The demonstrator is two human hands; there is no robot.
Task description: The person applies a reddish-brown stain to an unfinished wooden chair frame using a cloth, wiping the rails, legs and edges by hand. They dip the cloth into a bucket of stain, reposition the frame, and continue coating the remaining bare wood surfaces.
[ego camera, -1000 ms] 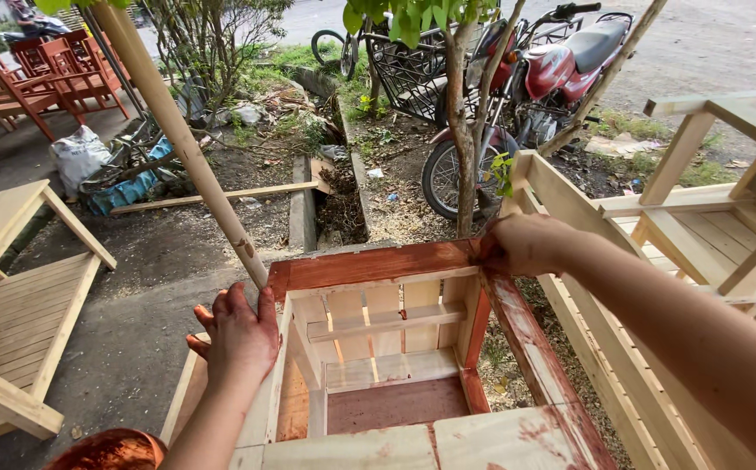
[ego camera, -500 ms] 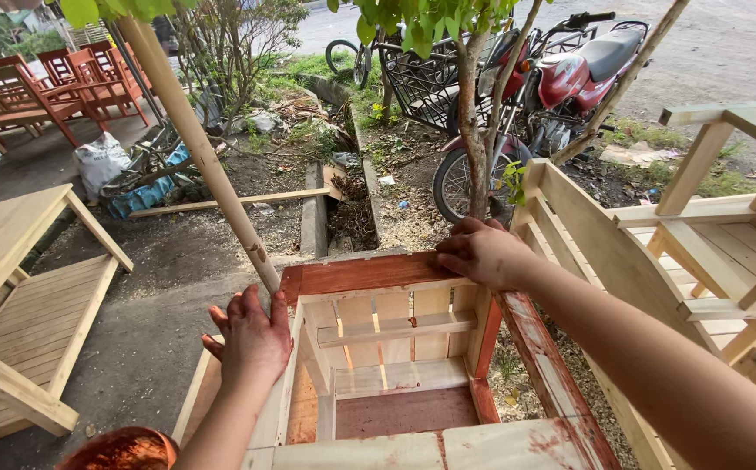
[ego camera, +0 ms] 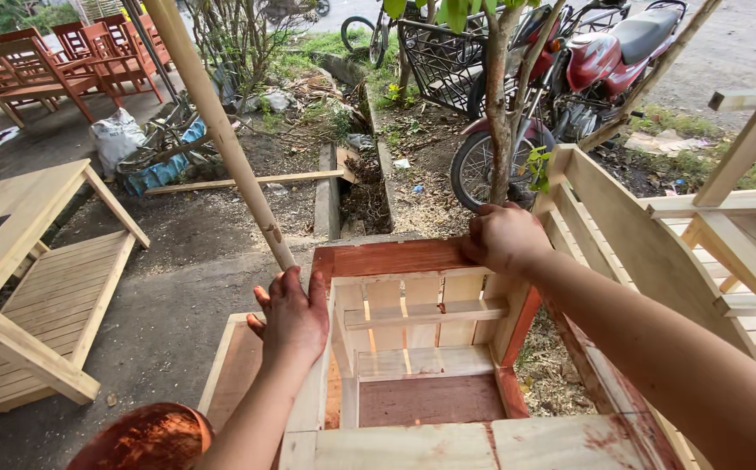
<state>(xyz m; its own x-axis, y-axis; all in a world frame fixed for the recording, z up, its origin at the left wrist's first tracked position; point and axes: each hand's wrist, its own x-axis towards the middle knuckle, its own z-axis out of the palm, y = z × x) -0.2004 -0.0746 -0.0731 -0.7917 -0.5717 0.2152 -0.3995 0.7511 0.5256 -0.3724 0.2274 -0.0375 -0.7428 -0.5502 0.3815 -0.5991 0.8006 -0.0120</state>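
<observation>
A partly stained wooden chair frame (ego camera: 395, 259) stands in front of me, with a red-brown top rail and pale slats below. My left hand (ego camera: 292, 315), smeared with red-brown stain, rests flat with fingers apart on the frame's left upright, holding nothing. My right hand (ego camera: 503, 237) is closed over the right end of the top rail, gripping the frame. A round container of red-brown stain (ego camera: 147, 439) sits at the bottom left, below my left forearm.
An unpainted wooden bench (ego camera: 34, 287) lies at the left, and pale chairs (ego camera: 700, 252) crowd the right. A slanted wooden pole (ego camera: 221, 139) rises just past my left hand. A red motorcycle (ego camera: 569, 78), a thin tree (ego camera: 500, 113) and stained chairs (ego camera: 38, 70) stand beyond.
The view has tilted down and closer to the frame. My right hand slid along the top rail to its right end. My left hand stays on the left upright.
</observation>
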